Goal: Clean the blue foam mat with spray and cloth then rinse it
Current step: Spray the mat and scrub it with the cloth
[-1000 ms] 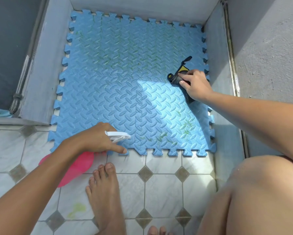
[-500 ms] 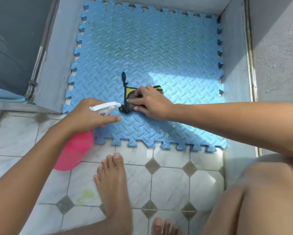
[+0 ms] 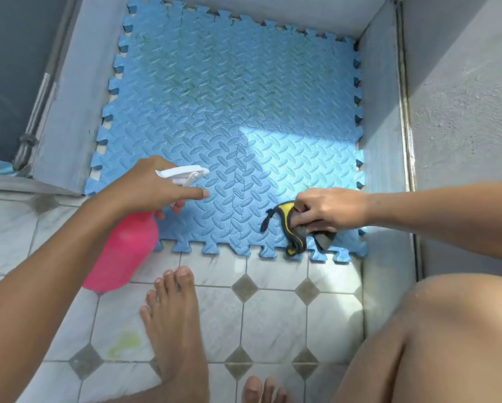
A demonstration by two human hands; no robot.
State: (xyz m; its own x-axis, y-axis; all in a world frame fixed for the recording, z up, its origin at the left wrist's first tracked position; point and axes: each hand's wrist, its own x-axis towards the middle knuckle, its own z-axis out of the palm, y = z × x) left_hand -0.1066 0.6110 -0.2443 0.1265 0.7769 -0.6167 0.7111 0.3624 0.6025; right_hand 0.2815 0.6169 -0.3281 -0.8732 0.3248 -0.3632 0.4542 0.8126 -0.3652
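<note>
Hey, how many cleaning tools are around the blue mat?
2. A pink spray bottle, held by the left hand at the near left of the blue mat; a dark, yellow-trimmed cloth, gripped by the right hand at its near right edge. More may sit off-frame.

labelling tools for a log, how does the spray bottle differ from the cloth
The spray bottle is pink with a white trigger head; the cloth is dark grey with yellow trim. The spray bottle is tilted at the near left edge of the blue mat, gripped by the left hand; the cloth lies crumpled near the mat's near right corner, pinched by the right hand. Both are held, one per hand.
</note>
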